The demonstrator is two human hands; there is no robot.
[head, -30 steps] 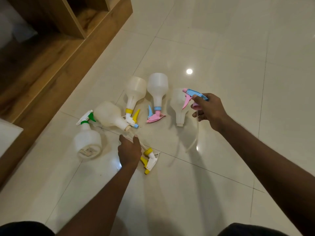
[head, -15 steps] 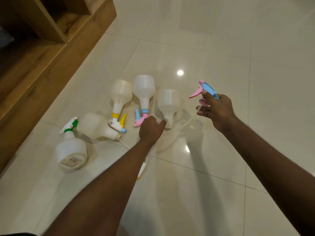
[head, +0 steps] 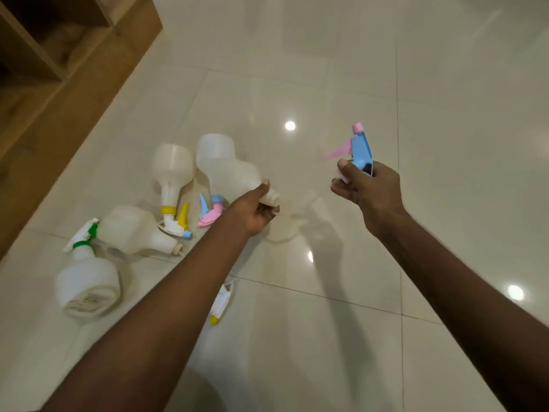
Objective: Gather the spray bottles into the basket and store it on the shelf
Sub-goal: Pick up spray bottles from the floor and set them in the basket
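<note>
At far left the wooden shelf point(head: 89, 63) waits; no basket is in view. Just right of it, capped spray bottles point(head: 86, 281) lie loose on the tiled floor point(head: 445, 84). Our left hand point(head: 252, 211) curls around the neck of an uncapped bottle point(head: 237, 176), lifted with its mouth toward the right. Our right hand point(head: 367, 188) pinches the blue-and-pink trigger head point(head: 358, 150), likely to screw it on.

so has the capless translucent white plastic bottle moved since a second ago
Yes. The capless translucent white bottle lay on the floor right of the pink-and-blue-capped bottle; the left hand now grips its neck, lifted and overlapping that bottle.
</note>
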